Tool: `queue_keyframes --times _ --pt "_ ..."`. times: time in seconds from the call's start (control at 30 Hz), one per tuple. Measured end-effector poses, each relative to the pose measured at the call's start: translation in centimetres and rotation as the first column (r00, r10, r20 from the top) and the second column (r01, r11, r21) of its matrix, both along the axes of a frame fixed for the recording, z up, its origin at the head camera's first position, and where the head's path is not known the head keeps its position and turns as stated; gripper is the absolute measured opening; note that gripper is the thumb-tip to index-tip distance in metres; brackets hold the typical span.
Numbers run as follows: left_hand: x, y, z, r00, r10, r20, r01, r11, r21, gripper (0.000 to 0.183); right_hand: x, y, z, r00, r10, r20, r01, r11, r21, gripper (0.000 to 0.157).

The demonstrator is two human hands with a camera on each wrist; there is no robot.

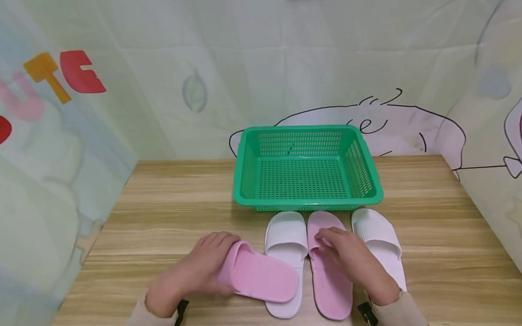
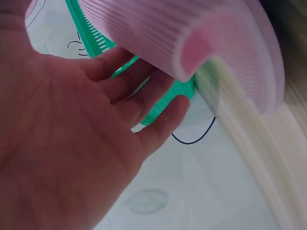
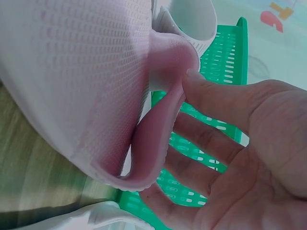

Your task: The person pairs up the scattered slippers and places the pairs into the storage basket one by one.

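A pink slipper (image 1: 266,276) lies turned sideways across the lower part of a white slipper (image 1: 287,231), and my left hand (image 1: 209,263) holds it by the strap end. The left wrist view shows the fingers against the ribbed pink strap (image 2: 144,36). To the right, my right hand (image 1: 349,254) is over the strap of the other pink slipper (image 1: 331,290), which lies toe toward the basket. Up close, the right thumb and fingers pinch that bent strap (image 3: 156,143). Another white slipper (image 1: 374,228) lies just right of this hand, partly covered by the forearm.
A green plastic basket (image 1: 307,205) with nothing inside stands at the back of the wooden table (image 1: 175,193), right behind the slippers. Printed cloth (image 1: 249,49) hangs along the back and sides of the table.
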State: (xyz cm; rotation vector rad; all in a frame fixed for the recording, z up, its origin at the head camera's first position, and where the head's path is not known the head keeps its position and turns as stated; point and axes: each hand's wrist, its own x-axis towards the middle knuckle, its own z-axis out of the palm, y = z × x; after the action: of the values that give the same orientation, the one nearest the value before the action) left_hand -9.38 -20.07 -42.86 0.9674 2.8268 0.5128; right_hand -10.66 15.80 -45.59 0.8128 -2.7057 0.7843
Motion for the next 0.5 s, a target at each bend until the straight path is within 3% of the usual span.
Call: queue_keyframes --times 0.27,0.5 --pt "0.8 0.9 -0.4 0.992 0.089 0.089 -0.089 0.996 -0.006 0.095 0.1 0.1 -0.1 1.000 -0.002 0.002 0.002 1.000 0.007 0.018" --pt "1.7 2.1 -0.8 0.993 0.121 -0.005 -0.121 0.988 -0.099 0.084 -0.1 0.0 -0.3 1.000 -0.005 -0.028 0.005 1.000 0.010 0.019"
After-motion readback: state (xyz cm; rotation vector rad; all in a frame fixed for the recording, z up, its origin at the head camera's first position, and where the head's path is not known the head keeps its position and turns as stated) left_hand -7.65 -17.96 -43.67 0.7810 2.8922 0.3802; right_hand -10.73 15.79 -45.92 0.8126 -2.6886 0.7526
